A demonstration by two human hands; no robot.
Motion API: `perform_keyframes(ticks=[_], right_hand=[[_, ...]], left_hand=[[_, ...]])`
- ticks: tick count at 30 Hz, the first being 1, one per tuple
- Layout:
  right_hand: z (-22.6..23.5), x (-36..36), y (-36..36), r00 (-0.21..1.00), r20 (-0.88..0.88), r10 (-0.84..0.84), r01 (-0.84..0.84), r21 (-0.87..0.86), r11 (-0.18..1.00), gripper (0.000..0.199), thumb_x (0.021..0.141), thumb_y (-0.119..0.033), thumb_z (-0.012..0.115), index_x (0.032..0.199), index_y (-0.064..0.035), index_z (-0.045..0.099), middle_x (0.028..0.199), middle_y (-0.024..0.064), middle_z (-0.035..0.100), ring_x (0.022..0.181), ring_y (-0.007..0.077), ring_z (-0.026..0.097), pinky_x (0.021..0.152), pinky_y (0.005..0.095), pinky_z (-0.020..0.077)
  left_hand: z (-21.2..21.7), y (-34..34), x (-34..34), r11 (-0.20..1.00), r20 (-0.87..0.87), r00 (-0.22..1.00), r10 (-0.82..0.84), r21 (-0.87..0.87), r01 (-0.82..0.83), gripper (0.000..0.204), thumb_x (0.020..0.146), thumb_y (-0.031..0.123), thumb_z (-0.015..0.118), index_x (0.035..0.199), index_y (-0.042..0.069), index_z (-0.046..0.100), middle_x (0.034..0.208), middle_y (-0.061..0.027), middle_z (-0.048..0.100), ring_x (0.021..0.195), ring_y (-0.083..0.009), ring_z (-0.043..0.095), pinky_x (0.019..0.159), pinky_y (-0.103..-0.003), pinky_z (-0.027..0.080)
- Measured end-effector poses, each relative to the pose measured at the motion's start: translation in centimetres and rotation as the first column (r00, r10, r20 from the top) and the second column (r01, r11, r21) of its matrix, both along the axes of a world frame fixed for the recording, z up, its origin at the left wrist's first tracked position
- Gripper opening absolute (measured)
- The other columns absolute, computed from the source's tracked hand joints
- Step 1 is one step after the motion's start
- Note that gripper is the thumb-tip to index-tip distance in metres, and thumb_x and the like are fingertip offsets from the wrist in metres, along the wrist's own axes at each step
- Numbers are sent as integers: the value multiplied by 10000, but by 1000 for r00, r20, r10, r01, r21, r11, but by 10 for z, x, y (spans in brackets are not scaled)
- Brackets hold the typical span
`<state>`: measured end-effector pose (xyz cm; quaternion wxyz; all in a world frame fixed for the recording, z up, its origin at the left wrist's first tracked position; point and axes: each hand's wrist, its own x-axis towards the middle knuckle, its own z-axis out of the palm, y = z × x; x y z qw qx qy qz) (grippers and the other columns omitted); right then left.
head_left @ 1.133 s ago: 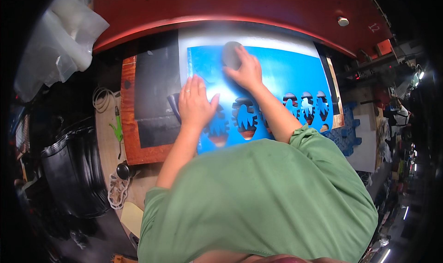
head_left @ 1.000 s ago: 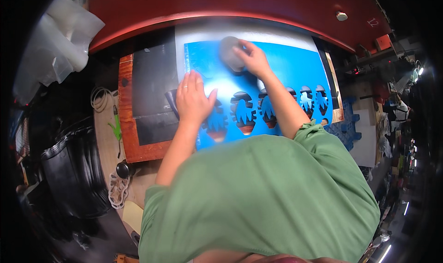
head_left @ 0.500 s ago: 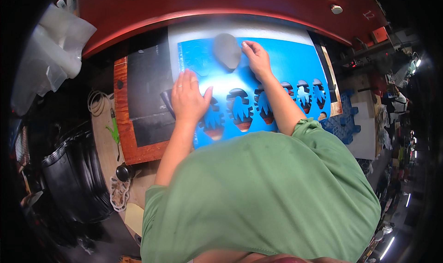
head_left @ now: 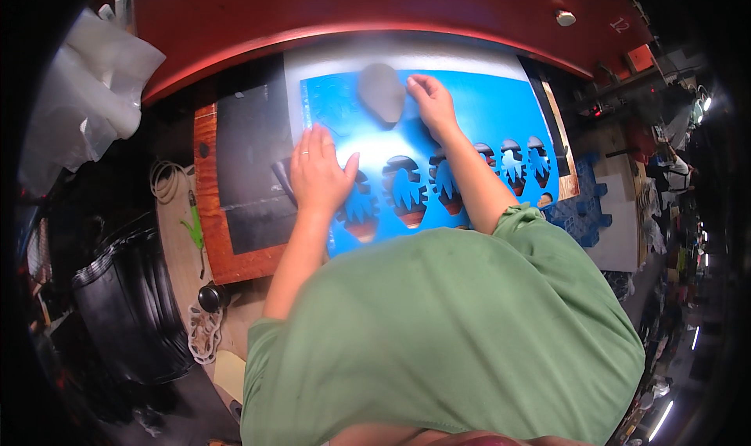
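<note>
- Red, curved and broad, a machine surface [head_left: 391, 16] arches across the top of our view, with a small round knob [head_left: 565, 17] near its right end.
- Green shirt fabric [head_left: 454, 336] fills the lower middle, hiding whatever lies beneath our chest.
- Blue stencil sheet [head_left: 485, 113] lies flat on the work board just below the red arch; a row of leaf-like cutouts [head_left: 403, 189] runs along its near edge, brown showing through them.
- Dark grey sheet [head_left: 244, 160] sits to the left of the blue one, on a reddish wooden board [head_left: 210, 211].
- White crumpled plastic [head_left: 86, 102] hangs at the far left, and a black bin [head_left: 125, 305] stands below it.
- Our left hand [head_left: 319, 172] rests flat on the stencil's left part, fingers spread and pressing, gripping nothing.
- Our right hand [head_left: 430, 106] lies on the upper middle of the stencil, fingers lightly curled on the sheet, just beside a grey oval pad [head_left: 381, 92] but not holding it.
- Small green tool [head_left: 193, 227] lies on the bench left of the board.
</note>
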<state>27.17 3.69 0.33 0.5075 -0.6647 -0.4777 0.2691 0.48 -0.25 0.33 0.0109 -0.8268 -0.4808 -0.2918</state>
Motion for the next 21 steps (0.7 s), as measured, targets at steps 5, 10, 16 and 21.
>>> perform_keyframes(ticks=[5,10,16,21], right_hand=[[34,-32,-2,934,356,42,-2,-114,994,758,782,-409,761,1353,26,516,1291,252,596,1195,344,592,1011,403,463],[48,-66,12,814,573,93,23,-192,981,1012,647,-442,819,1444,21,401,1383,266,510,1280,387,511,1069,431,418],[48,-63,24,781,607,148,-11,-223,975,951,617,-350,801,1426,-16,429,1370,224,501,1273,392,474,1074,450,410],[45,-58,28,787,589,183,-69,-211,975,854,614,-279,795,1365,-27,477,1340,218,520,1259,397,472,1084,455,388]], left_hand=[[2,3,-1,1000,9,1000,-12,-6,12,649,853,431,666,1252,-75,587,1339,-241,561,1292,-372,498,1091,-464,369],[1,4,-4,1000,13,1000,-11,-22,12,650,851,425,671,1259,-74,585,1342,-239,559,1298,-371,497,1087,-466,372],[-1,8,-3,1000,16,1000,-14,-13,14,649,849,428,673,1258,-69,588,1342,-229,561,1297,-364,499,1088,-461,372],[-1,12,-4,1000,20,1000,-8,-24,9,646,847,427,676,1258,-63,590,1352,-220,556,1300,-361,497,1090,-456,371]])
